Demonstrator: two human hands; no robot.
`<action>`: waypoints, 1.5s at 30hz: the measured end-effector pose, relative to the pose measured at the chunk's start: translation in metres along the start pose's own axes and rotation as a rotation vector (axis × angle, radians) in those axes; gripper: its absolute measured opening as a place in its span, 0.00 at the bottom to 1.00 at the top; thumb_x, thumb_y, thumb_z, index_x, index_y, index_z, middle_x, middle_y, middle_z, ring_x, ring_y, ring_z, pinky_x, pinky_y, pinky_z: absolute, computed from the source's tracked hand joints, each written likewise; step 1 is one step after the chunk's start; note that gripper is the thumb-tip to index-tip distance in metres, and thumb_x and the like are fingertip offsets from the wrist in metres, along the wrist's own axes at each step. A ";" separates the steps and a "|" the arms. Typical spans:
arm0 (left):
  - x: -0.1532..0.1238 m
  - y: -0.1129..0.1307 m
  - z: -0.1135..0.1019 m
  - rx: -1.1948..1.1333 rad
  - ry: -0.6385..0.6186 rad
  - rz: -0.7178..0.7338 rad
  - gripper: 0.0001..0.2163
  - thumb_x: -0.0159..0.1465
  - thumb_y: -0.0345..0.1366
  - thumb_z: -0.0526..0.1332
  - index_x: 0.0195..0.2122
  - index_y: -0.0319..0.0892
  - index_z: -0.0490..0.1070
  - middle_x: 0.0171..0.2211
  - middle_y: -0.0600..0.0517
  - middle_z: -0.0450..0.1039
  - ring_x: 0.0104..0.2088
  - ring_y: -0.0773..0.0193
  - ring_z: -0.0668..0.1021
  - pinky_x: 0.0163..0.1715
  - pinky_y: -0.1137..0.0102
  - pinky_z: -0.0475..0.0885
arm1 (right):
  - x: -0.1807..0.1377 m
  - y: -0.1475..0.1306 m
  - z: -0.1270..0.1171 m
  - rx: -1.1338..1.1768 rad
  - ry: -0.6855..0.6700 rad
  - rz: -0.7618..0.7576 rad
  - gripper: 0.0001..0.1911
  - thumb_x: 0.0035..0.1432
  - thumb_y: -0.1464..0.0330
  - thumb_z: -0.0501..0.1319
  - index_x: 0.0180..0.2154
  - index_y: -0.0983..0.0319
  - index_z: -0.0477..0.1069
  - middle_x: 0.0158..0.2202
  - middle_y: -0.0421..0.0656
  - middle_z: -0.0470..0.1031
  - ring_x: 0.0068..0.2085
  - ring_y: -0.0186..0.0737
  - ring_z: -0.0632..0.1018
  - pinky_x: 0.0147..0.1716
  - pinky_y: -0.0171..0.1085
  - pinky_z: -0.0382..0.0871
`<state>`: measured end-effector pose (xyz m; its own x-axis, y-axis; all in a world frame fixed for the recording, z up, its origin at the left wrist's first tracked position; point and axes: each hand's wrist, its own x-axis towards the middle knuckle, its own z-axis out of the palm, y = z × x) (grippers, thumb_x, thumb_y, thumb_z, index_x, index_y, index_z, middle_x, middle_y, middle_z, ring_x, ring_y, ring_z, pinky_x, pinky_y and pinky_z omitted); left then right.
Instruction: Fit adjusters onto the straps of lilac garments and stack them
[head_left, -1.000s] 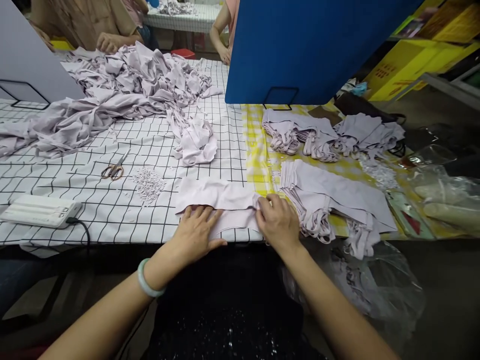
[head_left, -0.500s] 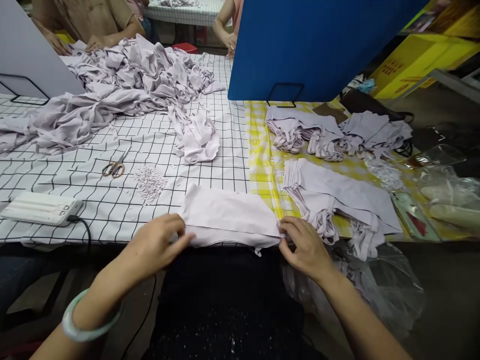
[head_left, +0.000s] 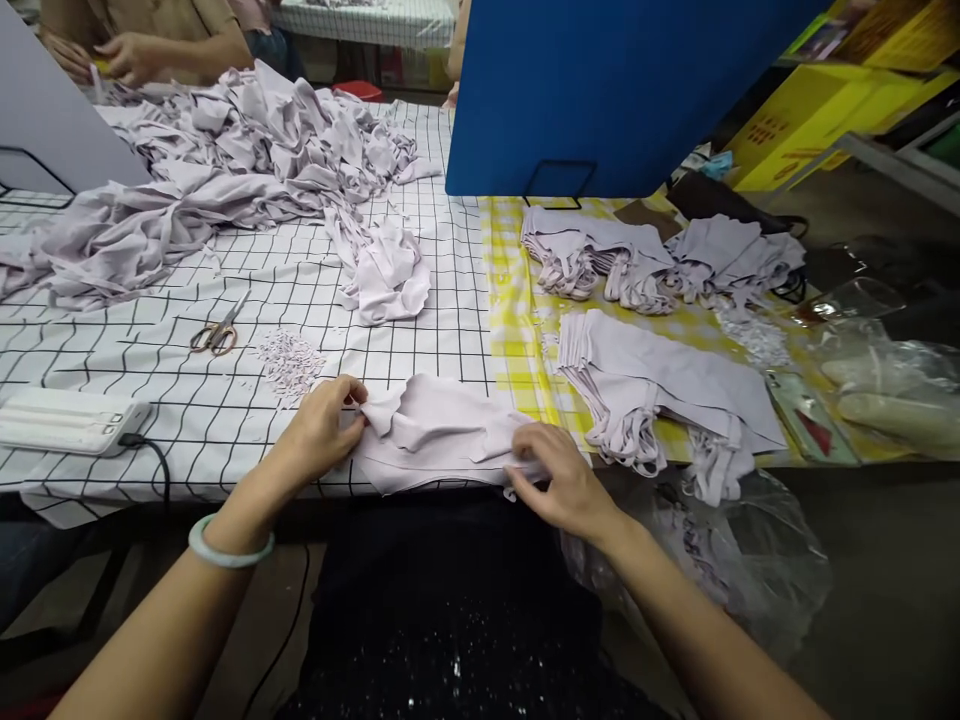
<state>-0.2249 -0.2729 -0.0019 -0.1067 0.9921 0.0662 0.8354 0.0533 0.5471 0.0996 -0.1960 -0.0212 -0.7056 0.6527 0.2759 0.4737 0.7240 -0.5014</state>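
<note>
A folded piece of pale lilac fabric lies at the front edge of the checked table, its upper layer rumpled. My left hand pinches the upper left corner of that layer, slightly raised. At the right end, my right hand has its curled fingers and thumb on the cloth, which bunches beside them. To the right sits a neat stack of matching fabric pieces with straps hanging off its front. Small fabric clippings and scissors are left of the piece.
A heap of loose fabric covers the back left, where another person's hands work. A blue panel stands at the back. More stacked pieces rest on the yellow cloth beside a phone. A power bank lies left.
The fabric's upper layer has gone from flat to rumpled. My left hand has lifted its corner, and my right hand has shifted left along the piece. The camera view has moved slightly.
</note>
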 end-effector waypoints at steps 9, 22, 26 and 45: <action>0.015 -0.005 -0.005 -0.230 -0.059 -0.071 0.02 0.57 0.34 0.57 0.32 0.43 0.67 0.32 0.53 0.72 0.33 0.64 0.73 0.34 0.69 0.67 | 0.032 0.023 -0.019 0.246 -0.108 0.258 0.07 0.58 0.72 0.58 0.29 0.58 0.62 0.32 0.40 0.68 0.37 0.41 0.72 0.41 0.42 0.68; -0.004 -0.019 -0.011 -0.169 -0.027 0.047 0.05 0.53 0.28 0.52 0.29 0.44 0.63 0.30 0.54 0.67 0.32 0.63 0.70 0.33 0.69 0.65 | 0.044 0.018 -0.047 -0.196 -0.471 0.014 0.04 0.53 0.73 0.62 0.28 0.59 0.70 0.42 0.47 0.71 0.46 0.51 0.70 0.45 0.49 0.67; -0.006 -0.019 -0.014 -0.289 -0.015 -0.030 0.03 0.53 0.30 0.54 0.29 0.44 0.64 0.30 0.54 0.68 0.31 0.64 0.71 0.32 0.69 0.66 | 0.033 0.032 -0.065 -0.035 -0.362 0.096 0.07 0.61 0.65 0.59 0.32 0.59 0.71 0.39 0.46 0.72 0.41 0.46 0.73 0.41 0.45 0.68; -0.025 0.008 0.046 0.271 0.259 -0.016 0.27 0.61 0.44 0.65 0.59 0.43 0.63 0.59 0.39 0.66 0.58 0.40 0.66 0.57 0.45 0.59 | 0.023 0.021 -0.003 -0.489 0.083 0.019 0.07 0.58 0.72 0.61 0.40 0.60 0.71 0.42 0.47 0.76 0.43 0.51 0.74 0.44 0.47 0.66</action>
<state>-0.1908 -0.2926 -0.0373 -0.2251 0.9311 0.2869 0.9411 0.1315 0.3116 0.0951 -0.1648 -0.0227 -0.6597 0.6677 0.3449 0.6916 0.7190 -0.0692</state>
